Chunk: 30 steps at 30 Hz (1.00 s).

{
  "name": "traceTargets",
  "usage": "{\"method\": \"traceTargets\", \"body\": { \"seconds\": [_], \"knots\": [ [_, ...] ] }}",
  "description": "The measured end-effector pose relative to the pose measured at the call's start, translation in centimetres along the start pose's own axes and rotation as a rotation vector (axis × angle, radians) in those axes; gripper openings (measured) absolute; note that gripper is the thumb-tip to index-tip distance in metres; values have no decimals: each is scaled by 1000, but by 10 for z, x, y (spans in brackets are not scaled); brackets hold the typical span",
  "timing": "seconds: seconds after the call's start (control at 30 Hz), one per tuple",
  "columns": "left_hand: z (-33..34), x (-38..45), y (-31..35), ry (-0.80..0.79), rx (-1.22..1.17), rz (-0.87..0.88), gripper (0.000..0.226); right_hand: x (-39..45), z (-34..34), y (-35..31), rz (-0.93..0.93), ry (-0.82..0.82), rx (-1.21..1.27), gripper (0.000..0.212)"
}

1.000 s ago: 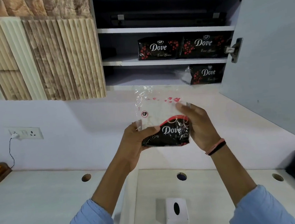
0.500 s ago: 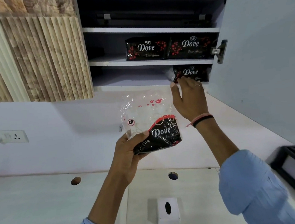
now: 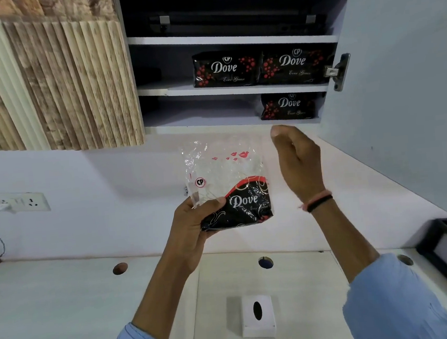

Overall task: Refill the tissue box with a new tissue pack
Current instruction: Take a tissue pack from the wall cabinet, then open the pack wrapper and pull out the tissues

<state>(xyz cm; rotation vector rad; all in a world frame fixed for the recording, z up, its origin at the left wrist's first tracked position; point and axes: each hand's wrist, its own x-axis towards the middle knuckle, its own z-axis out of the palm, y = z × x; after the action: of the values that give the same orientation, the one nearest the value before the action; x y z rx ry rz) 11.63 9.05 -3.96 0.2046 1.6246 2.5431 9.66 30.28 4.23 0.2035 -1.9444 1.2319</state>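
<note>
My left hand [image 3: 192,226] has the crinkly plastic tissue pack [image 3: 229,185], clear on top and black with red trim and white "Dove" lettering below. Thumb [image 3: 214,202] lies across the front at the pack's lower left corner, the rest of the fingers are wrapped behind it, so the hold is a firm pinch on that corner alone. The pack stands up from my grip, its clear top rising above my thumb and its black part reaching out to the right of it.

My right hand [image 3: 297,160] is up just right of the pack, not touching it. Fingers loosely curled, thumb apart, nothing in it. A pink and a black band [image 3: 318,201] circle that wrist.

Above my right hand, the open grey cupboard [image 3: 232,40] holds more black packs: one [image 3: 288,105] on the lowest shelf directly over my fingertips, two [image 3: 259,64] side by side on the shelf above. The cupboard door [image 3: 403,72] hangs open to the right of that hand.

Well below my left-hand grip, on the pale wood-grain counter [image 3: 53,306], sits the white rectangular tissue box [image 3: 258,316] with its dark oval slot facing up. It lies between my two blue sleeves [image 3: 396,305], touched by neither hand.
</note>
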Motion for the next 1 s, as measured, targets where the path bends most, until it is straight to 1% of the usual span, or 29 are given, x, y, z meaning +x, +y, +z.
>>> {"method": "traceTargets", "body": {
  "seconds": [0.03,0.07,0.17,0.2,0.23,0.27,0.37,0.43,0.5,0.57,0.63,0.7,0.73,0.8,0.83,0.87,0.93,1.0],
  "knots": [
    [-1,0,-2,-6,17,-10,43,-11,-2,-1,68,-54,67,32],
    [-2,0,-4,-13,40,-22,43,-20,-2,2,149,-138,126,41],
    [-4,-2,-11,-54,111,-73,41,-40,-7,19,462,-411,303,82],
    [-4,-2,-15,-77,130,-94,43,-46,-8,25,541,-453,368,90],
    [-4,-3,-20,-99,146,-117,45,-51,-10,32,590,-457,431,93],
    [-4,-5,-25,-117,162,-140,47,-57,-12,38,623,-436,491,91],
    [-5,-9,-49,-121,149,-196,48,-80,-15,53,721,-318,632,70],
    [-7,-13,-72,-54,83,-230,53,-96,-17,65,762,-234,697,54],
    [-7,-21,-100,37,6,-256,63,-116,-17,79,797,-137,747,36],
    [-7,-35,-128,100,-69,-306,68,-139,-16,92,856,0,782,27],
    [-4,-53,-156,107,-125,-387,63,-165,-14,106,892,95,804,23],
    [-2,-68,-180,103,-154,-468,62,-193,-11,122,938,132,807,21],
    [-2,-74,-192,112,-158,-492,61,-207,-10,129,981,129,793,23],
    [-6,-82,-212,174,-164,-524,56,-235,-10,144,1075,104,752,42],
    [-10,-85,-221,219,-161,-540,53,-247,-13,150,1119,103,731,46],
    [-15,-88,-229,259,-156,-557,48,-257,-17,157,1154,112,722,46],
    [-27,-95,-242,304,-160,-585,35,-272,-28,173,1188,117,721,36],
    [-38,-101,-251,331,-162,-595,27,-280,-36,186,1211,133,638,21]
  ]
}}
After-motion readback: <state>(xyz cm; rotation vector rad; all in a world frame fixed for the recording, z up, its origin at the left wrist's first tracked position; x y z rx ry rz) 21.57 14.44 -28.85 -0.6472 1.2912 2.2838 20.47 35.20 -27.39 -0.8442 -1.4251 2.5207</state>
